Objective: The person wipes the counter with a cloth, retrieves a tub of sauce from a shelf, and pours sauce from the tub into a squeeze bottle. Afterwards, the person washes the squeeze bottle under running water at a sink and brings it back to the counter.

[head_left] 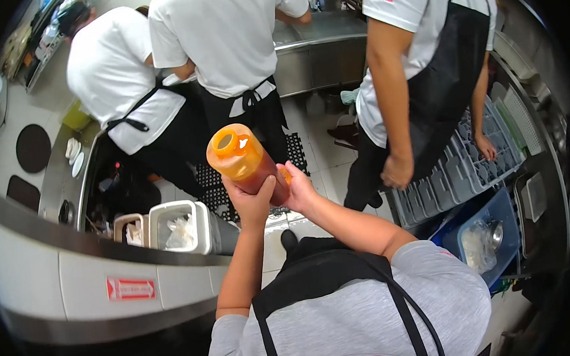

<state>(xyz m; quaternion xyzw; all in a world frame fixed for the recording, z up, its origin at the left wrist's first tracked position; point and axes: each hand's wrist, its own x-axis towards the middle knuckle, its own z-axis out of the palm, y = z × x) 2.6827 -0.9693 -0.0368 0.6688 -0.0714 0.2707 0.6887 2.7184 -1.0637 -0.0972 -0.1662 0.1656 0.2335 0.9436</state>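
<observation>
An orange, translucent squeeze bottle (252, 155) with reddish sauce inside is held up in front of me, its wide neck uncapped and tilted toward my view. My left hand (250, 200) is wrapped around the lower part of the bottle, thumb across its side. Beside it, my right hand (301, 191) is closed on a small orange piece (287, 174) that looks like the cap, partly hidden by the fingers. The right fingers also lie against the bottle's side.
Several co-workers in white shirts and black aprons stand ahead, one person (415, 72) close on the right. Grey dish racks (429, 192) and a blue bin (506, 220) are at right. White tubs (200, 229) stand left; a black perforated mat (294, 152) lies on the floor.
</observation>
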